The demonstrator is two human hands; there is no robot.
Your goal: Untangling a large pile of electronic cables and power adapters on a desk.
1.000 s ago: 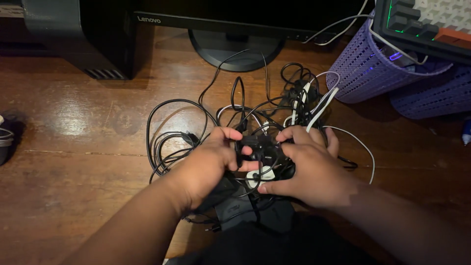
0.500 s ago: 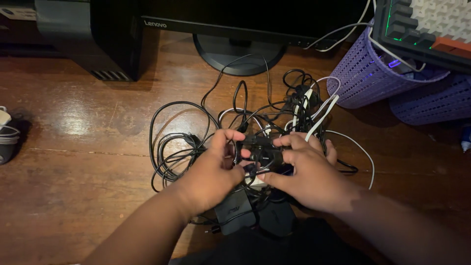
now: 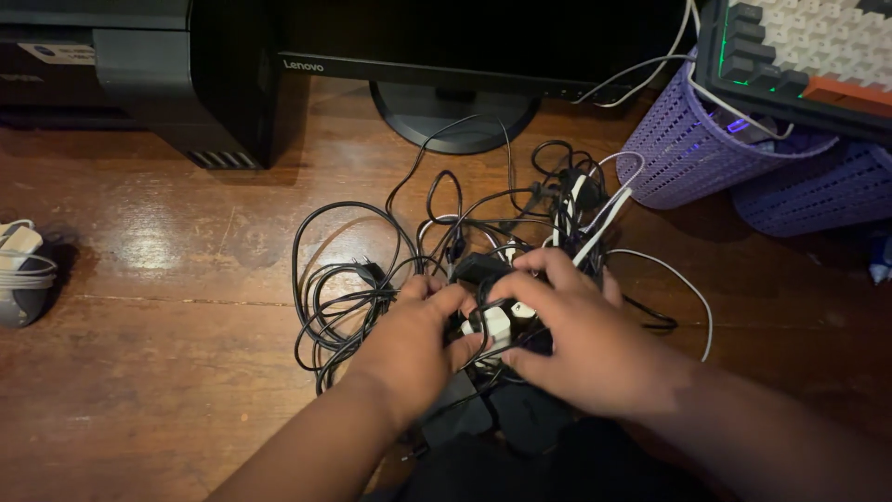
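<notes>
A tangle of black and white cables (image 3: 372, 279) lies on the wooden desk (image 3: 167, 372). My left hand (image 3: 413, 344) and my right hand (image 3: 576, 344) meet over its middle. Both pinch into the knot around a small white plug (image 3: 495, 323) and a black adapter (image 3: 478, 268). Thin black cords loop over my fingers. A black power brick (image 3: 520, 409) lies half hidden under my hands and wrists. White flat cables (image 3: 595, 218) rise from the pile behind my right hand.
A monitor on a round stand (image 3: 455, 116) is at the back, a black printer (image 3: 158, 74) at the back left. Two purple perforated baskets (image 3: 688, 149) stand at the right under a keyboard (image 3: 808, 46). A small wrapped grey object (image 3: 23, 274) lies at the left edge.
Both hands have closed in lower on the knot. The black adapter that they held up now sits above my fingers, and the white plug shows between them. The view has shifted slightly.
</notes>
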